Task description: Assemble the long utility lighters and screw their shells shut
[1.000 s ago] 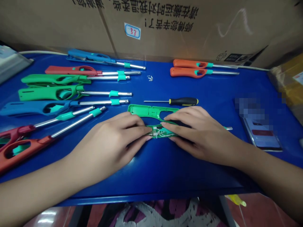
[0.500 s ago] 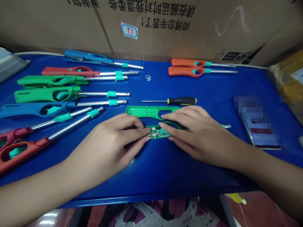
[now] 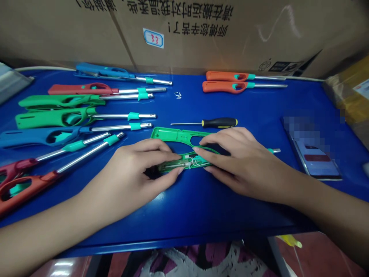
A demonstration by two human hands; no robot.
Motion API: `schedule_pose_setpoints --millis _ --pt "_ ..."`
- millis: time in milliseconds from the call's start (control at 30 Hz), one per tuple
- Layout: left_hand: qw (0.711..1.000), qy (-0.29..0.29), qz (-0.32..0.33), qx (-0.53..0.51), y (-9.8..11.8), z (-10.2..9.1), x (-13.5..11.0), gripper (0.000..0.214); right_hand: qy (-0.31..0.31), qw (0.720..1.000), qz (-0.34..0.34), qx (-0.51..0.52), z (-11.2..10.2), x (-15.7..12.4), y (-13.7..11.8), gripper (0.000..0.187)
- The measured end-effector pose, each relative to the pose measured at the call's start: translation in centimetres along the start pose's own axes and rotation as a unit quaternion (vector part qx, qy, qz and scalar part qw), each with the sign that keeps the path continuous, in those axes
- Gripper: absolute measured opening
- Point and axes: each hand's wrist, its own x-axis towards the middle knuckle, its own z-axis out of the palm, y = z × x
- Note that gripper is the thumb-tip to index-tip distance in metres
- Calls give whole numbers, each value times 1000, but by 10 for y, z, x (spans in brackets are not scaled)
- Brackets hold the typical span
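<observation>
An opened green gas lighter (image 3: 197, 164) lies before me with its inner parts showing: a clear fuel tank (image 3: 170, 165), thin white wires and a teal trigger piece. My left hand (image 3: 138, 163) grips the tank end, thumb on the near edge and index finger on the far edge. My right hand (image 3: 245, 163) holds the trigger section, fingertips on the teal piece and near edge. It hides most of the lighter's front; the metal tip (image 3: 276, 150) shows beyond it. Just behind lies the loose green shell half (image 3: 168, 134), partly under my right fingers.
Behind the shell rest a black-and-yellow screwdriver (image 3: 220, 122) and several small screws (image 3: 178, 95). Several coloured lighters, including a blue one (image 3: 43, 135), lie at left; two orange lighters (image 3: 225, 87) lie back right. A phone (image 3: 314, 154) is at right, a cardboard box (image 3: 184, 54) behind.
My left thumb and index finger have moved apart, so more of the clear tank shows. My right hand stays at the trigger section. The whole view has shifted slightly.
</observation>
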Motion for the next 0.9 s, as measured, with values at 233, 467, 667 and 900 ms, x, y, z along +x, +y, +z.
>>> schedule_pose_setpoints --millis 233,467,667,900 --pt "1000 -12 20 14 -1 0 -1 16 6 999 42 6 -7 1 4 19" --pt "1000 -10 -14 -20 -1 1 -1 14 -1 998 43 36 -2 1 3 14" --pt "1000 -10 -9 -15 -2 4 0 15 21 999 18 44 3 0 -2 15" --pt "1000 -19 6 -16 -1 1 3 17 14 1000 -12 9 5 0 -2 23"
